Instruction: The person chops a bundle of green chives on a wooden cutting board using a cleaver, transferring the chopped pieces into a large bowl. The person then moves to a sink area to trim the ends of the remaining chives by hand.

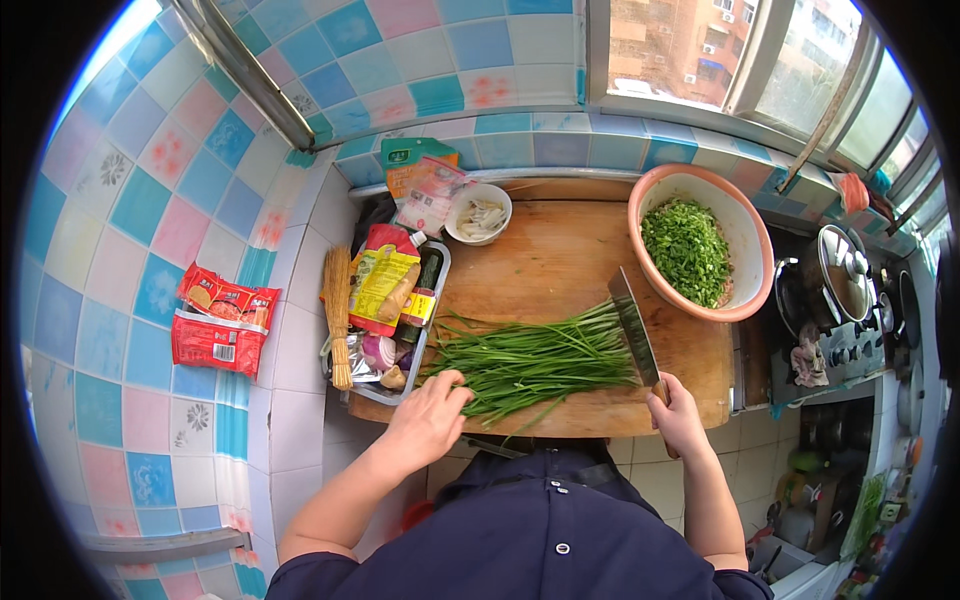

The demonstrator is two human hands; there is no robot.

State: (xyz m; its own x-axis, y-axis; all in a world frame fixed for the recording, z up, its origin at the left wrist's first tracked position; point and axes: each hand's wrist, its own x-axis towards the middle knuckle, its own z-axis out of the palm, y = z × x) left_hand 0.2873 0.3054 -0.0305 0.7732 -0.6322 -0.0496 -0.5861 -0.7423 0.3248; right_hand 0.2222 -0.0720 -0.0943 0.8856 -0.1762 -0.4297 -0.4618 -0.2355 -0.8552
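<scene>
A long pile of green garlic chives (545,360) lies sideways across the wooden cutting board (520,260). My right hand (680,415) grips the handle of a cleaver (633,325). Its broad blade stands at the right end of the chives, pointing away from me. At the pile's near left end is my left hand (430,415), fingers curled in against the stalks; the fingertips are partly hidden. Beyond the cleaver, at the back right of the board, a big bowl (645,275) with an orange rim holds chopped greens (687,250), with a paler mixture showing at their edge.
Left of the board, a tray (440,275) holds a red and yellow pouch (383,280), a cut purple onion (379,352) and a bottle. A straw brush (338,315) lies along it. Behind are a small white bowl (480,213) and packets. A pot (843,270) stands right.
</scene>
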